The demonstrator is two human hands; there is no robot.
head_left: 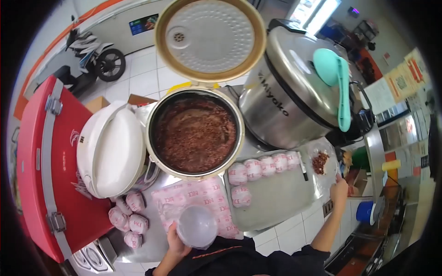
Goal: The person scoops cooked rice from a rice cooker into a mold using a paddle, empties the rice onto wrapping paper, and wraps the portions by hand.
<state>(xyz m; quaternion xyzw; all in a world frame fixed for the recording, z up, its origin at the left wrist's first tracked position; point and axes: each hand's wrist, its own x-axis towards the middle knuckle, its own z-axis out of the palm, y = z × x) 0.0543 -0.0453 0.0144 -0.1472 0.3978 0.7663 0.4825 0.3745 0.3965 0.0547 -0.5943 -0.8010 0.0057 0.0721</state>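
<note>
My left hand [177,241] is closed around the side of a translucent plastic bowl [197,226], held over pink-printed wrapping paper [188,195]. Out to the right, my right hand [339,190] is closed at the edge of a clear plastic bag [326,181] with reddish-brown bits [320,163] in it. What its fingers grip is too small to make out. Ahead of me stands an open rice cooker [195,174] with reddish-brown rice [195,133] inside, its lid [209,39] raised.
A grey tray [271,207] holds several wrapped rice packets [267,165] and a marker [303,171]. More packets [138,223] lie left, near a white-lidded container [113,152] and red cooler [50,170]. A large Miyako cooker [287,92] carries a turquoise scoop [343,92].
</note>
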